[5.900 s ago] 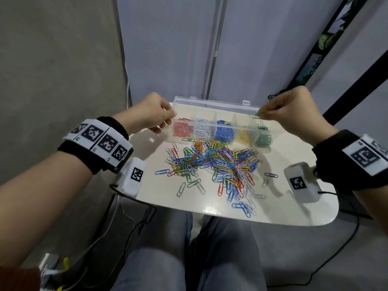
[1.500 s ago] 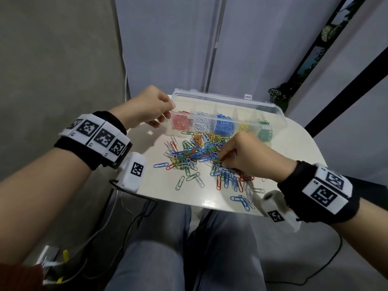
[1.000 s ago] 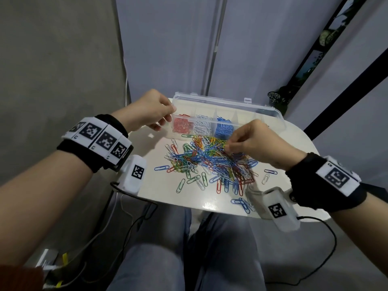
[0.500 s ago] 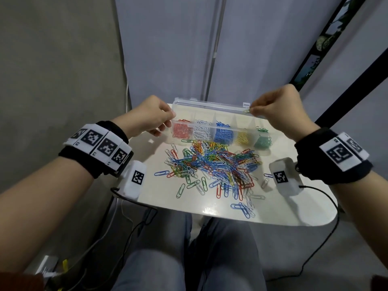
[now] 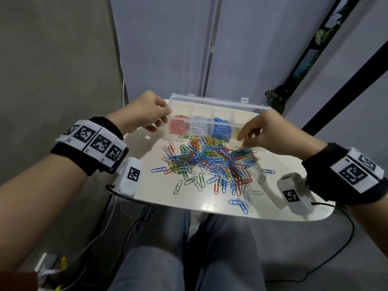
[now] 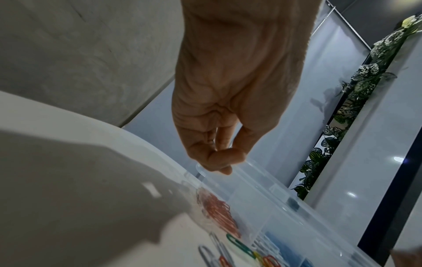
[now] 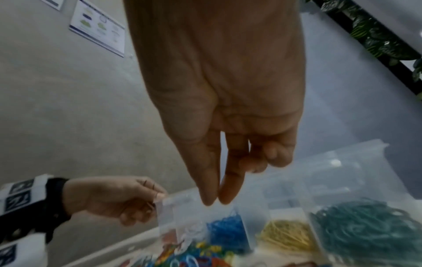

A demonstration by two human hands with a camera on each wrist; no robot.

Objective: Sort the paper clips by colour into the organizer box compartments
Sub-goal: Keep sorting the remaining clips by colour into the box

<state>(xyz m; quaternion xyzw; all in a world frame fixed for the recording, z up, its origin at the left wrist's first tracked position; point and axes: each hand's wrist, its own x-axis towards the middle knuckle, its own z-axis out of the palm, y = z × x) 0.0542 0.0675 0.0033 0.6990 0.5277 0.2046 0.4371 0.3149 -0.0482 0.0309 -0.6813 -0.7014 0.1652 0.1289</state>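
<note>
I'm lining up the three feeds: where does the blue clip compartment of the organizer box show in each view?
Head: blue clip compartment, upper centre, third from the box's left end, just left of the right hand.
Left wrist: only a blurred blue patch at the bottom edge, right of centre.
Right wrist: lower centre, below the fingertips.
Shared landmark: the left hand gripping the organizer box's corner.

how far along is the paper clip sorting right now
Partly done: the clear plastic organizer box already holds red, white, blue, yellow and green clips in separate compartments. The left hand pinches its corner; the empty right hand reaches toward the large mixed pile left on the white table.
</note>
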